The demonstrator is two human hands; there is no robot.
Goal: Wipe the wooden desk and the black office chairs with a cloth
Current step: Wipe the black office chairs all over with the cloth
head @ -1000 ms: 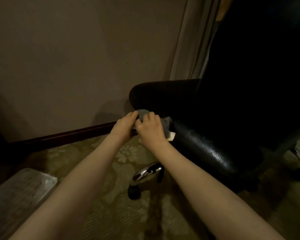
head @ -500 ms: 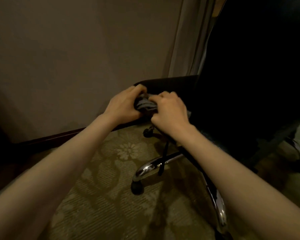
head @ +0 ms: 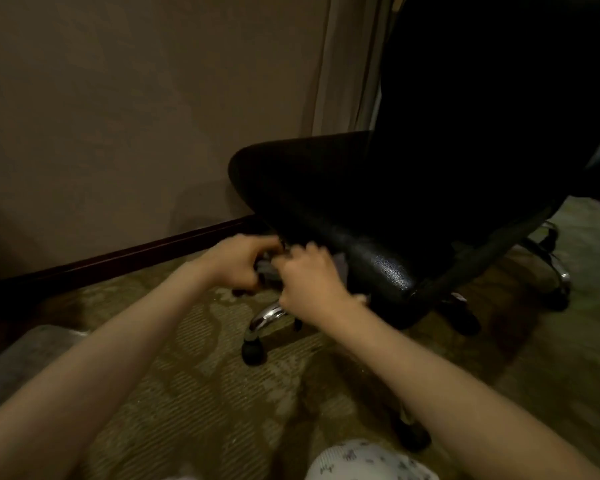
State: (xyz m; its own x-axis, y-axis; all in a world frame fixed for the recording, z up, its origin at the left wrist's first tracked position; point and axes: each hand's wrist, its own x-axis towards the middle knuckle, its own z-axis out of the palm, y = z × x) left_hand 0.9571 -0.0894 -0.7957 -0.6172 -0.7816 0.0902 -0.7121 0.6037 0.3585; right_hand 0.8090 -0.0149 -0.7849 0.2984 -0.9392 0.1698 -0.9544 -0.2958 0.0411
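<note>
A person's two bare forearms reach forward and meet just under the front edge of a black leather-look office chair seat. The left hand and the right hand sit close together, nearly touching, with a small crumpled grey cloth bunched between them. The left hand's fingers curl round the cloth from the left, thumb side up. The right hand's knuckles face the camera, its fingers bent over the cloth's right part. A further scrap of the same grey fabric shows just beyond the right hand, against the underside of the seat edge. Both hands are slightly blurred, so the exact lie of each fingertip cannot be told. The cloth is touching or very near the lower front rim of the seat; which of the two is not clear.

The chair's tall dark backrest rises at the right. Below the hands a shiny chrome base leg slopes down to a black caster wheel on the olive patterned carpet. A plain beige wall stands behind, with a dark wooden skirting board along its foot and a pale curtain beside the chair. Pale printed fabric shows at the bottom edge.
</note>
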